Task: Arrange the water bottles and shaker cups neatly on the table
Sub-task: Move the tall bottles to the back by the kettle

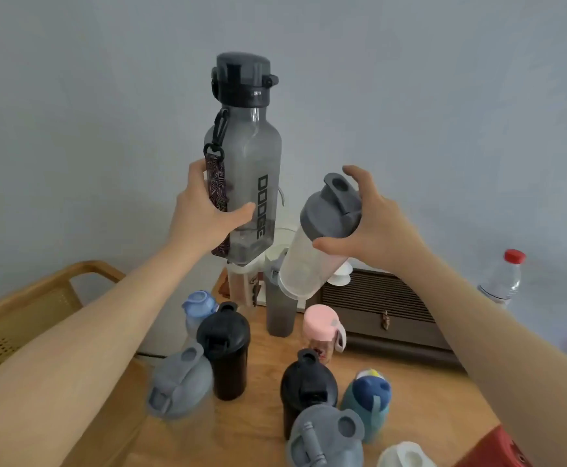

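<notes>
- Fingers (pixel 197 173) of the left hand (pixel 204 207) wrap the lower body of one tall smoky grey water bottle (pixel 245 156), thumb across its front; bottle held upright, lifted clear above the tabletop (pixel 262 429).
- Patterned strap (pixel 217 197) hangs from a black clip at the bottle's neck and runs under the left palm.
- Right hand (pixel 376 227) grips one clear shaker cup (pixel 304 264) at its grey lid (pixel 332 214), fingers curled over the lid's far side, thumb under the rim; cup tilted, base toward the left, also off the tabletop.
- Head view, count on the tabletop: two black shaker cups, one at left-centre (pixel 225 352), one nearer the camera (pixel 307 385).
- Two grey-lidded cups, one at left (pixel 181 385), one at the near edge (pixel 326 436); both blurred.
- One light blue-lidded bottle (pixel 199 306) behind the left black cup.
- One pink-lidded cup (pixel 321 326) near the middle.
- One dark blue-lidded teal cup (pixel 368 399) just beside the nearer black cup.
- One white lid (pixel 405 456) at the bottom edge, mostly cut off.
- One tall frosted grey cup (pixel 278 308) stands at the back, under the held shaker.
- One more container (pixel 238 288) behind, partly hidden; kind unclear.
- One dark wooden box (pixel 383 315) at right rear.
- One clear plastic bottle, red cap (pixel 503 278), far right, well apart from the group.
- One wooden chair (pixel 22 308) at left.
</notes>
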